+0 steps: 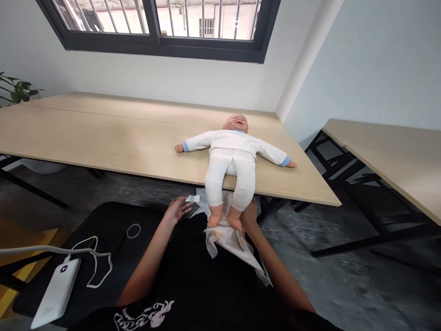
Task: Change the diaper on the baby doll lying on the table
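A baby doll (232,151) in a white top with blue cuffs and white trousers lies on its back on the table, arms spread. Its lower legs hang over the front edge. Below its feet, an unfolded white disposable diaper (237,248) lies across my lap, partly hidden by the legs. My left hand (177,210) is open beside the diaper's left side, fingers apart, fingertips close to a white tab (193,198); whether they touch it is unclear. My right hand (249,215) is at the diaper's right side behind the doll's foot, its fingers hidden.
The doll lies on a long wooden table (138,142) against the wall under a barred window. On my left, a black seat (113,230) bears a white power bank (57,289) with cables and a beaded bracelet (133,231). Another table (396,151) stands to the right.
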The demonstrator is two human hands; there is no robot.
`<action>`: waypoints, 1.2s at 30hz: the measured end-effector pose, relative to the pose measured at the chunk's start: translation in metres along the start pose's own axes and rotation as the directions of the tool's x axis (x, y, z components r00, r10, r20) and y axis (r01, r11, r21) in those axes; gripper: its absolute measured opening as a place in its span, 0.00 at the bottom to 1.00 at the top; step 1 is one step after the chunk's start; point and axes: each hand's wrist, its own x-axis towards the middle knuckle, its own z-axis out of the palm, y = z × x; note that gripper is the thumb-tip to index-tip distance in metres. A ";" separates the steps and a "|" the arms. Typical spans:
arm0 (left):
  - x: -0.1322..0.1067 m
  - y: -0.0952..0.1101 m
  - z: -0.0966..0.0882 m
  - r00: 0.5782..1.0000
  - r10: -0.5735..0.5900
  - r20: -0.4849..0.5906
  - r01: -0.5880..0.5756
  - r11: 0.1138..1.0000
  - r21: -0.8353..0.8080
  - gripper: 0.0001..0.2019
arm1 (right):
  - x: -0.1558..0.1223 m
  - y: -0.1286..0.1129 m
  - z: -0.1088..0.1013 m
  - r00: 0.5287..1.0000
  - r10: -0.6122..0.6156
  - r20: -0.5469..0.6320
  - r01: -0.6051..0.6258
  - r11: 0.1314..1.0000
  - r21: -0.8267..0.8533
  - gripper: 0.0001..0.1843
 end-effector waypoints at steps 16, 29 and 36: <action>-0.026 -0.021 0.051 0.815 0.278 0.509 -0.557 0.618 0.555 0.06 | -0.028 0.101 0.017 0.914 0.219 0.341 -0.374 0.779 0.504 0.29; -0.039 -0.020 0.055 0.766 0.038 0.642 -0.642 0.077 0.763 0.31 | -0.031 0.100 0.050 0.933 -0.119 -0.341 0.247 0.898 0.364 0.34; -0.030 -0.027 0.048 0.726 0.019 0.688 -0.685 0.116 0.719 0.30 | -0.040 0.072 0.063 0.884 -0.454 -0.114 0.464 0.880 0.097 0.24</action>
